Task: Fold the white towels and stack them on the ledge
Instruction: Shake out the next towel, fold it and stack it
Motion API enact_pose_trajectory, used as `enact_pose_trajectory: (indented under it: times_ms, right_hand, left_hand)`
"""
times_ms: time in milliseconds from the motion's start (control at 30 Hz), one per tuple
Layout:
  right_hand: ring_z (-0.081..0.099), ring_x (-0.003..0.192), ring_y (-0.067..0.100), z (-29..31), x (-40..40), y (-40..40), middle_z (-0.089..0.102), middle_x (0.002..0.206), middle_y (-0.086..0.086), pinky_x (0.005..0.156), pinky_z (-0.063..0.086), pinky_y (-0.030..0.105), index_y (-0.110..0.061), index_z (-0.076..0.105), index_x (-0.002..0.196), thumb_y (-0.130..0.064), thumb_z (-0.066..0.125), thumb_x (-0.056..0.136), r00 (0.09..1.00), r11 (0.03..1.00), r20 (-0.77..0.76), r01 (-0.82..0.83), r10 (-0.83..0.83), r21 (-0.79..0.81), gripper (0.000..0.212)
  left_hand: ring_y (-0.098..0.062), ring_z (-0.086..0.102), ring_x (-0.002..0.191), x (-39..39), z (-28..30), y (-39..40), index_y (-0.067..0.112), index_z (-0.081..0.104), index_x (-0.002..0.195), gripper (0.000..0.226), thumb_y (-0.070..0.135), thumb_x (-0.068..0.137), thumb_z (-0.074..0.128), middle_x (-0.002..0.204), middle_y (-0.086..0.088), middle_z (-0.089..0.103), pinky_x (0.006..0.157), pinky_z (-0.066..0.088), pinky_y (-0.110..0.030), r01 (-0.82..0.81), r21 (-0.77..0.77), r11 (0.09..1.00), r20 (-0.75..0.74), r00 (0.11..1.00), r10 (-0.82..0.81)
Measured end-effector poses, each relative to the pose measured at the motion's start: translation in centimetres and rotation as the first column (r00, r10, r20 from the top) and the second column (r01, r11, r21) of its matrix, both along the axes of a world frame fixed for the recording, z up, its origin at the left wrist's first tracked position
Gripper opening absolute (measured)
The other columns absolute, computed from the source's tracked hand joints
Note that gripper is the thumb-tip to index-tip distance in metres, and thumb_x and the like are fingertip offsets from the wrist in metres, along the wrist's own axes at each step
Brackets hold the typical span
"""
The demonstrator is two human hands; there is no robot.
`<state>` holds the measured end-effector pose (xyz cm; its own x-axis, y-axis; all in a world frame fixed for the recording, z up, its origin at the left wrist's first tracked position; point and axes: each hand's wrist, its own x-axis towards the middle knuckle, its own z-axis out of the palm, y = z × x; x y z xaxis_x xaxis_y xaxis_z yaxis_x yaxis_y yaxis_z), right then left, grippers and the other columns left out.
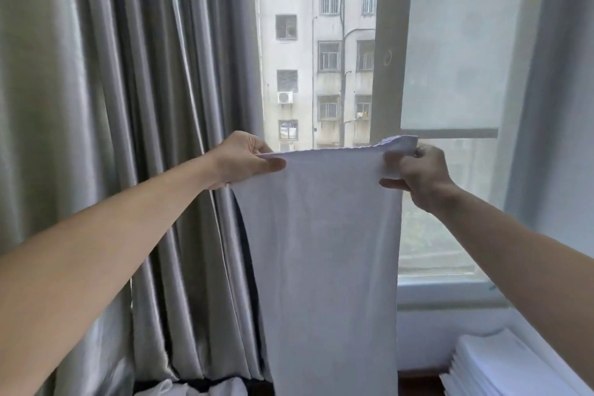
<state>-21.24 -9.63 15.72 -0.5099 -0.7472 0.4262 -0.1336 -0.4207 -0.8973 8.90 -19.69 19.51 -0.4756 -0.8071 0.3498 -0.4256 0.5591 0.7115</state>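
A white towel point(324, 251) hangs straight down in front of the window, held up by its top edge. My left hand point(244, 161) pinches the top left corner between thumb and fingers. My right hand point(418, 173) pinches the top right corner, where the edge is bunched and doubled over. The towel's lower end runs out of the frame at the bottom. A stack of folded white towels point(504, 366) lies at the bottom right on the ledge. Loose white cloth point(199, 387) shows at the bottom left of centre.
Grey curtains point(128, 138) hang on the left, close behind my left arm. The window frame point(389, 74) and its sill point(450, 292) are straight ahead, with a building outside. A pale curtain point(559, 106) hangs at the right.
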Motion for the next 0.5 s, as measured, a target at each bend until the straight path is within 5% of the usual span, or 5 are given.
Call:
enact_pose_trajectory:
  times_ms: [100, 200, 400, 500]
  right_hand:
    - [0.068, 0.083, 0.027, -0.4, -1.3, 0.1, 0.073, 0.093, 0.007, 0.06, 0.063, 0.035, -0.01, 0.076, 0.08, 0.011, 0.062, 0.09, 0.998, 0.993, 0.006, 0.064, -0.063, -0.1, 0.027]
    - [0.07, 0.084, 0.029, -0.6, -3.0, 0.1, 0.073, 0.099, 0.015, 0.064, 0.064, 0.039, -0.007, 0.079, 0.094, 0.003, 0.061, 0.096, 0.996, 0.989, -0.021, 0.079, -0.082, -0.129, 0.02]
    - [0.068, 0.072, 0.025, -0.3, -4.6, -0.2, 0.066, 0.089, 0.009, 0.052, 0.063, 0.039, -0.002, 0.071, 0.101, -0.02, 0.062, 0.103, 0.996, 0.998, -0.085, 0.017, -0.022, -0.054, 0.021]
    - [0.068, 0.072, 0.027, -0.4, -4.9, -0.3, 0.067, 0.088, 0.009, 0.048, 0.062, 0.038, -0.011, 0.071, 0.096, -0.017, 0.057, 0.105, 0.984, 1.0, -0.181, -0.01, 0.007, -0.016, 0.018]
  left_hand:
    - [-0.008, 0.062, 0.072, 0.0, 0.0, -0.1, 0.012, 0.075, 0.096, 0.029, 0.034, 0.081, 0.086, 0.08, 0.002, 0.07, 0.061, 0.046, -0.015, 0.024, -0.009, 1.0, 0.082, 0.996, -0.023]
    - [-0.006, 0.056, 0.062, 1.0, -0.4, -0.6, 0.005, 0.071, 0.085, 0.022, 0.022, 0.083, 0.085, 0.067, 0.007, 0.065, 0.052, 0.042, -0.016, 0.012, 0.031, 0.999, 0.12, 0.993, -0.015]
    - [-0.01, 0.056, 0.074, 2.5, -2.7, -2.0, 0.016, 0.078, 0.081, 0.026, 0.042, 0.078, 0.08, 0.075, 0.011, 0.071, 0.058, 0.045, -0.026, -0.112, 0.152, 0.982, -0.212, 0.967, 0.143]
    - [-0.014, 0.061, 0.076, 2.2, -3.9, -2.7, 0.005, 0.075, 0.101, 0.046, 0.045, 0.079, 0.081, 0.086, 0.003, 0.073, 0.049, 0.048, -0.025, -0.191, 0.19, 0.963, -0.314, 0.918, 0.244]
